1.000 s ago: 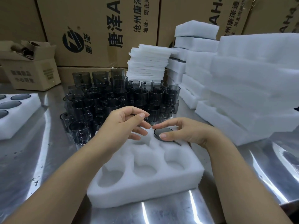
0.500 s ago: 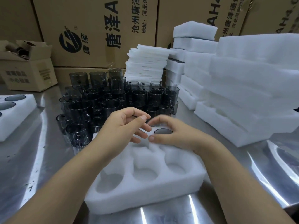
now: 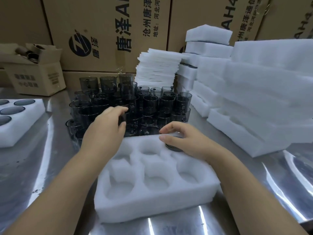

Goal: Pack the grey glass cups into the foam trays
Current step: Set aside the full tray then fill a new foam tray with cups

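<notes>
Cartons (image 3: 105, 31) along the back wall; print legible in part: a round logo, large "唐泽", smaller "沧州唐泽" and "地址:河北河…", Latin "AH" cut off by the frame edge.

Steel table (image 3: 42, 167) below; blank foam trays (image 3: 262, 99) stacked high at right, thin foam sheets (image 3: 157, 68) piled at centre back; no writing on any foam.

Small open box (image 3: 37, 77) at far left; its dark print is too blurred to read.

Loose grey cups (image 3: 152, 102) crowded together just behind the work tray; a filled tray (image 3: 25, 129) sits apart at left, dark bases showing in its pockets.

Work tray (image 3: 152, 206) nearest the person; six pockets, five seen bare.

Left hand (image 3: 105, 129): a second ago it hovered over the tray beside the right; it has now gone out to the loose cups, fingers and thumb curved to either side of one; cannot tell whether they have closed on it.

Right hand (image 3: 186, 141): has moved from a fingertip touch to lying over the seated cup (image 3: 174, 148), fingers curled round its upturned base in the far right pocket.

Judgement: first cup is placed; the next is being fetched; five pockets to go.
</notes>
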